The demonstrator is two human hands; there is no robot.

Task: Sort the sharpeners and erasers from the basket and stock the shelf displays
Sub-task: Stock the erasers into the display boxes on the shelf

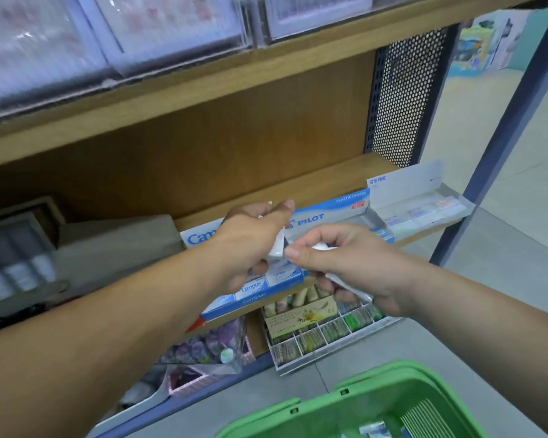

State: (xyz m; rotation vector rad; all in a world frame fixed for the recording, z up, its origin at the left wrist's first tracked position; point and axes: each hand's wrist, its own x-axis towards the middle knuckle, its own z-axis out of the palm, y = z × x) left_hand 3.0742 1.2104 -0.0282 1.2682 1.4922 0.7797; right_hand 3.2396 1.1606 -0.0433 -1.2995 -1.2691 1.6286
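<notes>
Pinching a small white block eraser (277, 246) between thumb and curled fingers, your left hand (250, 245) hovers over the blue-and-white Campus cardboard display box (268, 284) at the front of the wooden shelf (329, 180). Just beside it, your right hand (355, 267) is curled round a thin white wrapped packet (345, 284), too blurred to name more closely. Behind your hands stands a pale blue Pilot eraser carton (326, 213), and further right a clear plastic tray (424, 213) of small erasers. Below the shelf sits a white divided tray (329, 335) of green packets. The green plastic basket (377, 384) lies near you, at the lower right.
</notes>
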